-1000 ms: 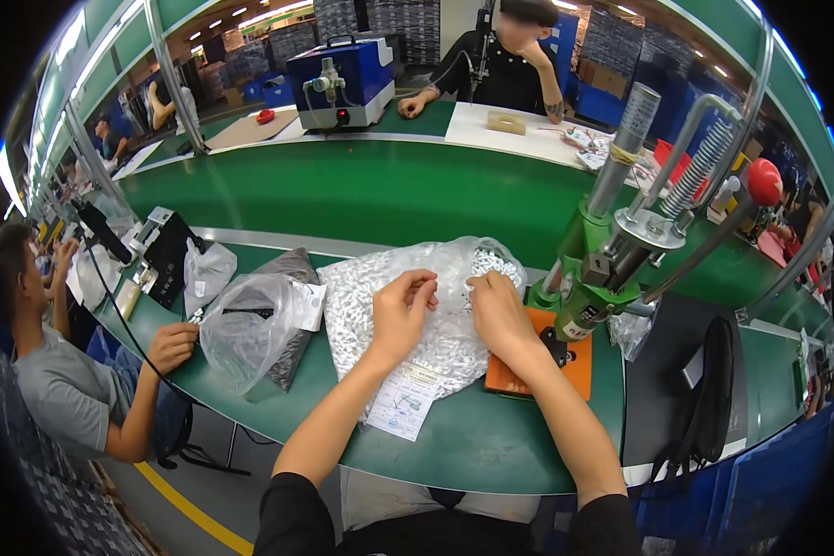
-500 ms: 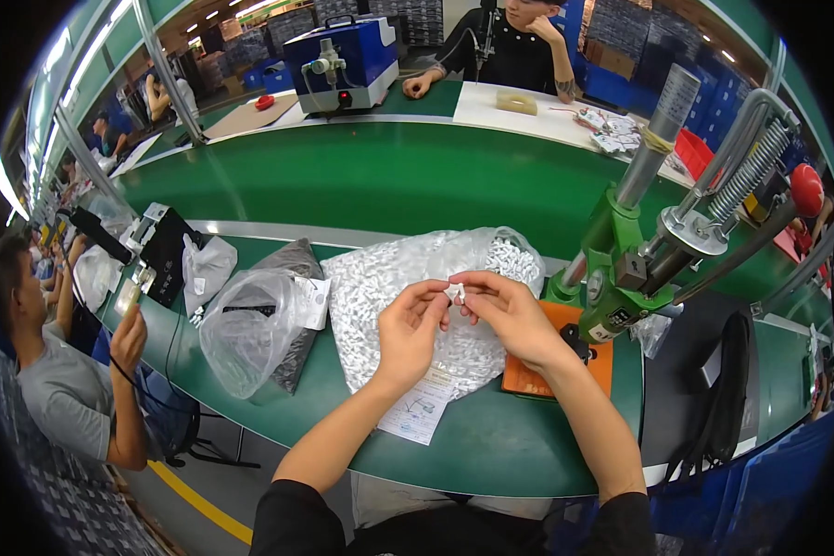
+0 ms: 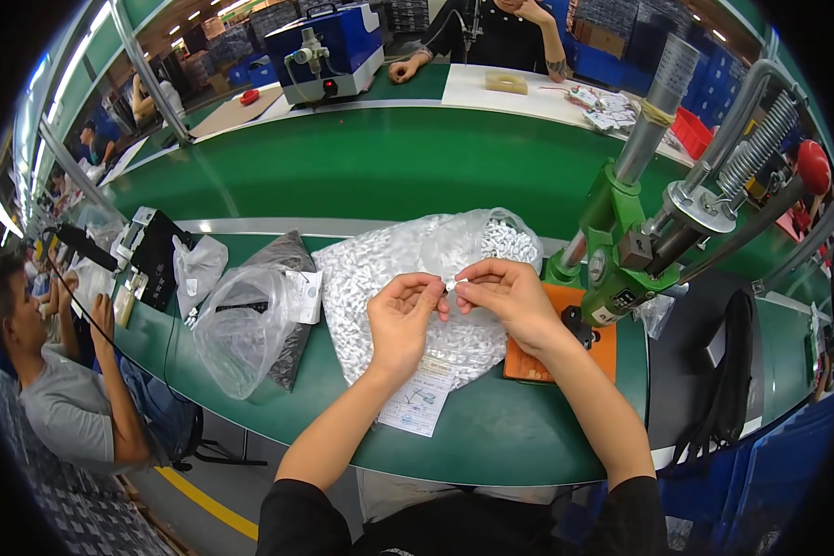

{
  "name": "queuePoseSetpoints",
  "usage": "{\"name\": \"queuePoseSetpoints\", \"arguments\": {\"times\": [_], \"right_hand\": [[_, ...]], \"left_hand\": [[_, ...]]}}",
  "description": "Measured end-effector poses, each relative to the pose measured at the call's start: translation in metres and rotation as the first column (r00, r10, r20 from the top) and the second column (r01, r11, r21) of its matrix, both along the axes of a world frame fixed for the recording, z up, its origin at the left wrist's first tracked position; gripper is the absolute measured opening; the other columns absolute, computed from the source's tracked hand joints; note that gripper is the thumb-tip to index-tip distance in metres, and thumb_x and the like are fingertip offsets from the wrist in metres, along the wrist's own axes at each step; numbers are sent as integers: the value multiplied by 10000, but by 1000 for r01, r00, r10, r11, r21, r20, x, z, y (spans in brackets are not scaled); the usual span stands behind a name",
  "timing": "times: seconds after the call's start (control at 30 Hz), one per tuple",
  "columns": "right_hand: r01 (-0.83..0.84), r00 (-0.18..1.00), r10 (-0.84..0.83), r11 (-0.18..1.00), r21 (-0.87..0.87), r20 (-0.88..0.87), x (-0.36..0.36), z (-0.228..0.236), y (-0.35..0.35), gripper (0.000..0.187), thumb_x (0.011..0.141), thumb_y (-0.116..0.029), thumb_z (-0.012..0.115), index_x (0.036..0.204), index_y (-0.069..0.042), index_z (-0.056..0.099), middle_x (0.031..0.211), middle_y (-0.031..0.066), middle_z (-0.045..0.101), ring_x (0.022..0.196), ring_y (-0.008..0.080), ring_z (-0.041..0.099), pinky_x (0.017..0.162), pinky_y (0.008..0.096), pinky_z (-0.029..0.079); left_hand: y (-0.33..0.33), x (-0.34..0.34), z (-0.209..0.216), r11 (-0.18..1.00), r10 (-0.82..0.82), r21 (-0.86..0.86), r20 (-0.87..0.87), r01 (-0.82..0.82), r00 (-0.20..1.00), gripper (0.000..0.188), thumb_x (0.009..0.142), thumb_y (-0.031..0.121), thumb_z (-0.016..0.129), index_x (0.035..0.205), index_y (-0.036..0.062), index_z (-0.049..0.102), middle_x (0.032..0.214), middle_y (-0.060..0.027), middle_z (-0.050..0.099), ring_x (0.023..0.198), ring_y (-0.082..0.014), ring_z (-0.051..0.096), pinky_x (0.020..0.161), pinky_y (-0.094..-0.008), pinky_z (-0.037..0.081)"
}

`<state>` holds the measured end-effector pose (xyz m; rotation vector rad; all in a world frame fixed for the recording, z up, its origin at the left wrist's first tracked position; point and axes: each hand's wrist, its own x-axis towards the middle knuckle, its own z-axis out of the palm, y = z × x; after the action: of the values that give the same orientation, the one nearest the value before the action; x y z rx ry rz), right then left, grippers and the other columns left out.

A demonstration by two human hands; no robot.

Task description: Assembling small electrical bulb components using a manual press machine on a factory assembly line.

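Observation:
Between my two hands is a small white plastic piece [image 3: 451, 286], pinched from both sides at the fingertips. My left hand [image 3: 404, 320] has thumb and forefinger closed on its left end. On its other end, the thumb and forefinger of my right hand [image 3: 510, 301] are closed. Below my hands lies a large clear plastic bag [image 3: 352, 269] full of small white pieces, its mouth toward the far right. A printed paper slip [image 3: 419, 408] sticks out at the bag's near edge. The piece's exact shape is too small to make out.
A green hand press [image 3: 612, 259] with a red-knobbed lever stands at the right over an orange base plate [image 3: 593, 357]. Left of the white pieces sits a clear bag [image 3: 241, 343] with dark contents. One co-worker [image 3: 65, 389] sits at left, another across the green conveyor [image 3: 343, 167].
My hands have drawn slightly apart, with the white piece still pinched between them. The view has shifted a little. At left, the co-worker's raised hand has moved.

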<state>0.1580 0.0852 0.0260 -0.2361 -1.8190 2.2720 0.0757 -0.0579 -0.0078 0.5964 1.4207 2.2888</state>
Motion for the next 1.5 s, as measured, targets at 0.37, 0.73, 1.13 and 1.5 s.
{"name": "queuePoseSetpoints", "arguments": {"times": [0.37, 0.73, 1.13, 1.5], "right_hand": [[-8, 1000, 10, 996, -84, 27, -1, -3, 6, 136, 883, -39, 641, 982, 54, 632, 846, 101, 663, 748, 139, 633, 727, 255, 517], [-28, 999, 31, 992, -124, 21, 2, 2, 3, 160, 864, -37, 648, 986, 67, 657, 858, 132, 679, 747, 163, 657, 727, 280, 539], [-48, 999, 48, 997, -60, -9, 3, 2, 3, 167, 858, -26, 657, 987, 80, 659, 859, 142, 683, 753, 166, 664, 709, 269, 545], [167, 984, 3, 357, 919, -181, 34, 37, -3, 407, 853, -156, 679, 1149, 103, 573, 1119, 235, 630, 992, 332, 636, 879, 375, 503]], "left_hand": [[-1, 4, 2, 996, -84, -15, -42, 83, 996, 178, 891, -16, 627, 1052, -92, 615, 825, -124, 662, 725, -182, 636, 692, -288, 530], [-2, 0, -1, 1000, 3, 6, -293, -2, 956, 183, 838, -94, 646, 1021, -95, 655, 973, -129, 641, 790, -170, 644, 710, -266, 538], [-6, -4, 0, 978, 110, -55, -683, -202, 722, 221, 803, -88, 670, 1008, -15, 708, 902, -100, 673, 737, -140, 650, 647, -238, 538], [2, 3, 7, 977, 105, -48, -733, -206, 672, 155, 821, -110, 624, 953, -48, 679, 894, -113, 657, 734, -156, 636, 643, -248, 515]]}}
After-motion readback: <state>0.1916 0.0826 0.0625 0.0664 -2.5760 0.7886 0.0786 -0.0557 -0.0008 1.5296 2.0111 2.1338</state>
